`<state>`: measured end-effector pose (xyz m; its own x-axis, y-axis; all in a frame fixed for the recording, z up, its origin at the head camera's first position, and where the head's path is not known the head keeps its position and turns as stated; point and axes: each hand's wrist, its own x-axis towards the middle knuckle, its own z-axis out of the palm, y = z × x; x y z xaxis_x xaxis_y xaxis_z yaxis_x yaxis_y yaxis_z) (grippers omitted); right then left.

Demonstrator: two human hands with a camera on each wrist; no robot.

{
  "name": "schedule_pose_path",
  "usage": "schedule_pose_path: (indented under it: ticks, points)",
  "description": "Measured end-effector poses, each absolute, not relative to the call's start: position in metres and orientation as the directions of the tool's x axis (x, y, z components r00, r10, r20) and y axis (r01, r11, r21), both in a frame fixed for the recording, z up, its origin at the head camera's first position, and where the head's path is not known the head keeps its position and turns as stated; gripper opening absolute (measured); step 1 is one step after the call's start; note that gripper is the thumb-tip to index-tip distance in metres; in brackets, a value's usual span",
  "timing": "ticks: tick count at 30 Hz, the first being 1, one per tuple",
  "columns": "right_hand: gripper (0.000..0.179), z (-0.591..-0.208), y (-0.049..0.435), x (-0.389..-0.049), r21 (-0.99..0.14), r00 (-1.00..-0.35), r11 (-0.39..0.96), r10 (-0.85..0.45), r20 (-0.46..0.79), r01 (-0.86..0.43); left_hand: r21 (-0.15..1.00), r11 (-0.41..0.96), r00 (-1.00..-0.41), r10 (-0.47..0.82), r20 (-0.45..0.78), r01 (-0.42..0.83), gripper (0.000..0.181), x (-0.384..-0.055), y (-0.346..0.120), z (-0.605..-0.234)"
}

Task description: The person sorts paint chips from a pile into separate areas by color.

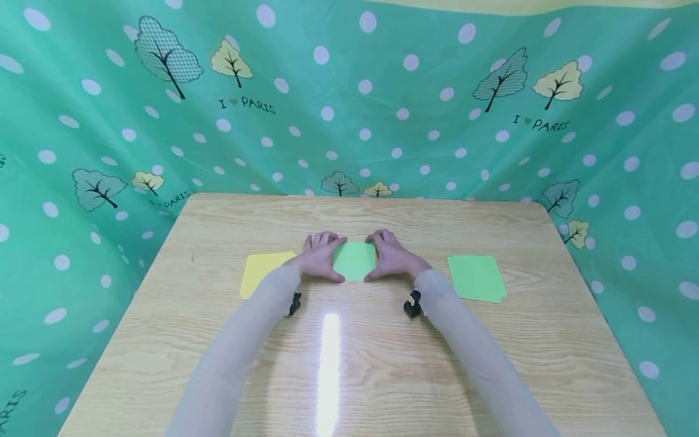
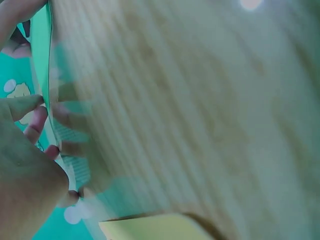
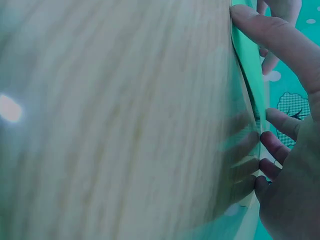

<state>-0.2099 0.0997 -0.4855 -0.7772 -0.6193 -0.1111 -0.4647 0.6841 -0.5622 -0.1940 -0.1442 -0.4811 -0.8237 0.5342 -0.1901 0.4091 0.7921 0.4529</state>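
Note:
A light green square of paper (image 1: 354, 261) lies at the middle of the table, between both hands. My left hand (image 1: 319, 256) grips its left side, thumb at the near corner and forefinger at the far corner. On the right side my right hand (image 1: 392, 256) holds it the same way. From the right wrist, the green paper (image 3: 249, 65) appears edge-on, a thin dark gap below part of it and the thumb (image 3: 272, 35) on its near corner. The left wrist view shows the paper (image 2: 41, 55) as a narrow strip.
Yellow paper squares (image 1: 262, 273) lie by the left forearm, partly covered by it. Right of the right hand is a small stack of green paper squares (image 1: 477, 277). The wooden table (image 1: 377, 358) meets a dotted teal curtain (image 1: 360, 152) behind.

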Motion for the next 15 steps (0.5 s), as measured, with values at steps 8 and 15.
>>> schedule_pose_path:
  ticks: [8,15]
  points:
    - [0.103,-0.485,0.102,-0.204,-0.573,-0.779,0.669,-0.621,-0.081,-0.474,0.459,0.777,-0.825,0.545,-0.149,0.430,0.106,-0.190,-0.144,-0.484]
    - [0.116,-0.485,0.106,-0.198,-0.562,-0.776,0.686,-0.619,-0.118,-0.462,0.469,0.761,-0.832,0.547,-0.091,0.449,0.110,-0.186,-0.146,-0.485]
